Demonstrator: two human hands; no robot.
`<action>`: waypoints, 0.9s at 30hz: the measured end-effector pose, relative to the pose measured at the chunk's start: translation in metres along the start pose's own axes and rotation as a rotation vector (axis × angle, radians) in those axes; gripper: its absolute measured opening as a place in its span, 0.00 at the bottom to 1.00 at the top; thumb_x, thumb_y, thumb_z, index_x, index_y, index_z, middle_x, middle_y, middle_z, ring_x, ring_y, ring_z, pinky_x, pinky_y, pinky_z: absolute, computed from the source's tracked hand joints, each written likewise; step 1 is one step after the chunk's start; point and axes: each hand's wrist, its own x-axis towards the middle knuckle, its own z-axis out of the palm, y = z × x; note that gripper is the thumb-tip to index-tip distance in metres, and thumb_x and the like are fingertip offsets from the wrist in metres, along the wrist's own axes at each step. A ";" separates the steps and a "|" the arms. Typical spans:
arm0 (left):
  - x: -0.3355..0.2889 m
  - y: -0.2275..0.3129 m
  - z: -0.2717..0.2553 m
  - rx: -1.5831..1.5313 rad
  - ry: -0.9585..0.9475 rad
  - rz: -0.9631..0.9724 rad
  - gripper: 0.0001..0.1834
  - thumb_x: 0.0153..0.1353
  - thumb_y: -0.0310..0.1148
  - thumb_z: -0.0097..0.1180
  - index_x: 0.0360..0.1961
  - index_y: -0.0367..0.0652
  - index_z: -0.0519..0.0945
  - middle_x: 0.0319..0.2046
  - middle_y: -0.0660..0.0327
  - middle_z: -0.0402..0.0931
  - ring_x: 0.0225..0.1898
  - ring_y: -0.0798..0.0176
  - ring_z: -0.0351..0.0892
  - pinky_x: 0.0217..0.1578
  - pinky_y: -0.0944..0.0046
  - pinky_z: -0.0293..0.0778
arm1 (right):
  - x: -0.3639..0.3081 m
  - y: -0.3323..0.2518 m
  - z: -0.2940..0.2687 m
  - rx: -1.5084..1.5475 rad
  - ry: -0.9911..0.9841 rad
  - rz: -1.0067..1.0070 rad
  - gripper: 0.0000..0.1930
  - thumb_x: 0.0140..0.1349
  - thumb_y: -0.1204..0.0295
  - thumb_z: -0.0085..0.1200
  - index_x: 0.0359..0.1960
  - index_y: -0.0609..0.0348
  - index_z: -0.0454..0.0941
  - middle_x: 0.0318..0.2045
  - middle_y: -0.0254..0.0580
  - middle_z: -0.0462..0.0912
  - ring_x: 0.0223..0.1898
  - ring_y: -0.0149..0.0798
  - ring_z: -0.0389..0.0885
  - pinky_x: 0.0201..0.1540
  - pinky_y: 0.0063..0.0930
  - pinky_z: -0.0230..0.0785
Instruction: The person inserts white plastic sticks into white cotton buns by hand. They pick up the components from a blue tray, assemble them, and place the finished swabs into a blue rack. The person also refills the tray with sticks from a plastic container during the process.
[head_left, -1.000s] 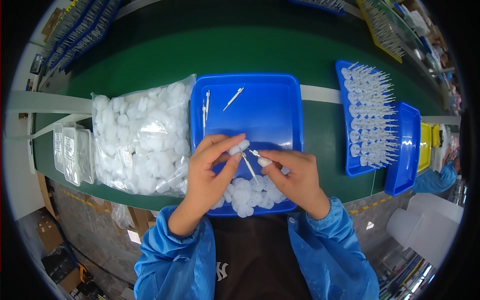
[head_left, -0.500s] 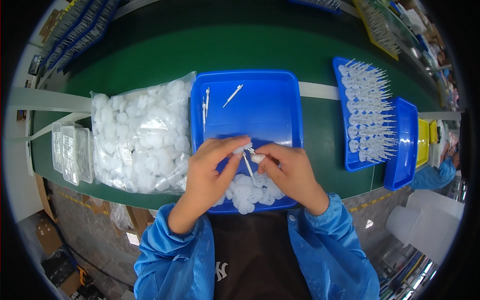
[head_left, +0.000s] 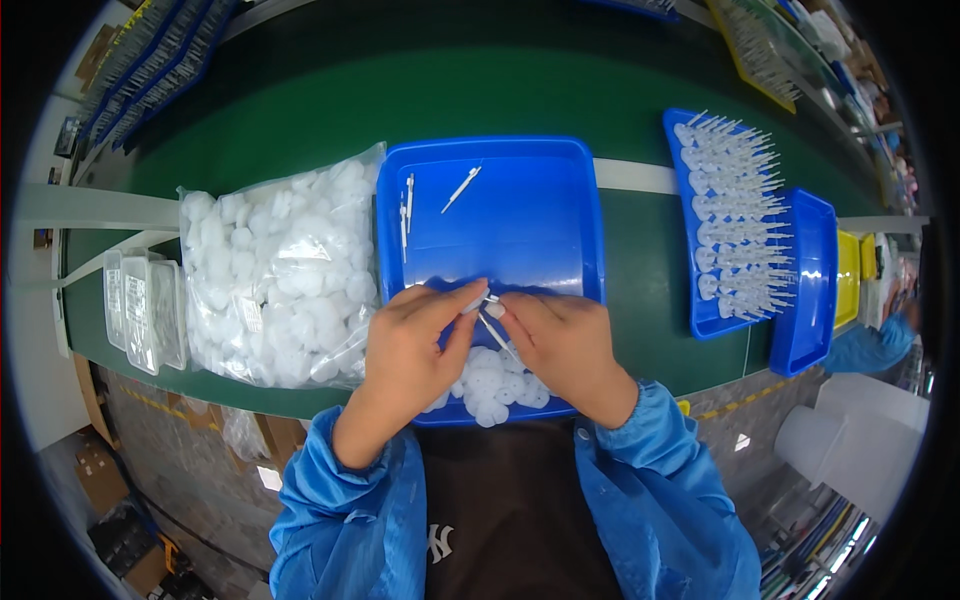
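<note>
Over the near half of a blue tray (head_left: 500, 225), both my hands meet with fingertips close together. My left hand (head_left: 415, 340) is closed in a pinch on a small white plastic piece (head_left: 474, 303), partly hidden by the fingers. A thin white rod (head_left: 497, 336) slants down from between the two hands. My right hand (head_left: 565, 345) pinches a small white part (head_left: 494, 309) against the rod's upper end; its exact shape is hidden. Below the hands lies a pile of round white plastic pieces (head_left: 492, 388). Farther up the tray rest a few loose thin rods (head_left: 461, 190).
A clear bag of white plastic pieces (head_left: 285, 270) lies left of the tray, beside stacked clear boxes (head_left: 142, 310). To the right, a blue tray (head_left: 708, 326) holds rows of white pieces with rods; another blue tray (head_left: 808, 290) and yellow trays (head_left: 848, 280) follow. A co-worker's blue sleeve (head_left: 868, 346) shows.
My right hand has moved slightly left and turned inward, its fingertips now nearer my left hand's. The rod has tilted more to the right at its lower end.
</note>
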 end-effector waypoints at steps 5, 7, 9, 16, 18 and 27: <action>-0.001 0.004 0.003 0.050 0.013 -0.001 0.21 0.58 0.19 0.70 0.54 0.42 0.92 0.30 0.53 0.87 0.29 0.55 0.86 0.33 0.61 0.80 | 0.003 -0.002 0.000 -0.034 -0.003 -0.031 0.07 0.62 0.71 0.71 0.39 0.55 0.87 0.26 0.40 0.87 0.24 0.45 0.87 0.27 0.37 0.77; -0.001 0.005 0.001 0.031 0.010 -0.027 0.20 0.58 0.19 0.69 0.53 0.42 0.91 0.30 0.53 0.87 0.29 0.53 0.87 0.32 0.58 0.80 | 0.006 0.003 0.002 0.079 0.018 -0.035 0.06 0.64 0.70 0.69 0.38 0.54 0.85 0.25 0.38 0.86 0.24 0.46 0.86 0.28 0.38 0.78; -0.003 0.005 -0.001 -0.006 -0.002 -0.069 0.19 0.58 0.21 0.69 0.52 0.41 0.91 0.29 0.53 0.88 0.30 0.50 0.86 0.32 0.54 0.81 | 0.009 0.003 0.000 0.127 0.003 -0.039 0.05 0.64 0.70 0.69 0.37 0.54 0.85 0.24 0.38 0.85 0.24 0.46 0.87 0.28 0.38 0.78; -0.007 0.007 0.000 -0.123 -0.021 -0.148 0.20 0.61 0.26 0.73 0.55 0.41 0.89 0.35 0.52 0.89 0.34 0.52 0.87 0.36 0.55 0.82 | 0.007 -0.001 -0.004 0.135 0.006 0.004 0.07 0.64 0.69 0.70 0.40 0.53 0.87 0.27 0.38 0.88 0.26 0.44 0.88 0.29 0.36 0.79; -0.006 0.004 0.007 -0.328 0.039 -0.250 0.22 0.61 0.28 0.75 0.57 0.41 0.88 0.39 0.51 0.89 0.36 0.52 0.88 0.37 0.55 0.83 | 0.004 0.000 -0.006 0.183 0.003 0.047 0.10 0.62 0.69 0.73 0.42 0.54 0.87 0.32 0.39 0.90 0.30 0.44 0.90 0.32 0.35 0.81; 0.006 0.015 -0.005 -0.062 0.102 0.131 0.26 0.48 0.23 0.79 0.52 0.41 0.88 0.50 0.56 0.86 0.49 0.51 0.85 0.48 0.56 0.81 | 0.001 0.007 -0.027 0.675 -0.003 0.180 0.20 0.60 0.72 0.76 0.53 0.58 0.85 0.43 0.41 0.91 0.43 0.37 0.90 0.47 0.33 0.81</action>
